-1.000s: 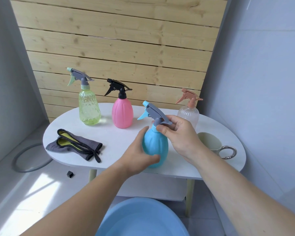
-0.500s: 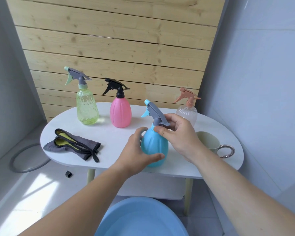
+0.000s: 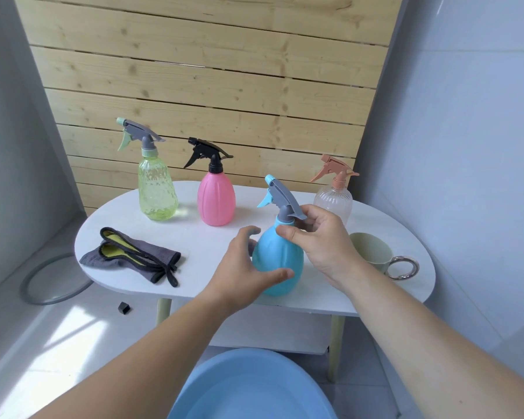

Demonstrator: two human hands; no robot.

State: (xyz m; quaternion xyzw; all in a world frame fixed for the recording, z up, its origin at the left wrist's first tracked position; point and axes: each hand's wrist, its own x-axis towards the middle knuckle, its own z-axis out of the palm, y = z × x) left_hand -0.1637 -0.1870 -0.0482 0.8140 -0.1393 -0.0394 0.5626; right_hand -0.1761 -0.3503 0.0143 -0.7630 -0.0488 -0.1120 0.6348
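A blue spray bottle (image 3: 280,258) with a grey trigger head stands upright near the front edge of the white oval table (image 3: 200,237). My left hand (image 3: 242,264) wraps around the bottle's left side, thumb across its front. My right hand (image 3: 318,237) pinches the neck just under the grey spray head, fingers curled behind it.
At the back of the table stand a green spray bottle (image 3: 156,192), a pink one (image 3: 216,199) and a clear one with a peach head (image 3: 335,198). A grey cloth (image 3: 133,255) lies left, a pale green mug (image 3: 372,252) right. A blue basin (image 3: 251,388) sits below on the floor.
My right hand's fingers have shifted around the bottle's neck, and the spray head has turned a little. My left hand has stayed around the bottle's body.
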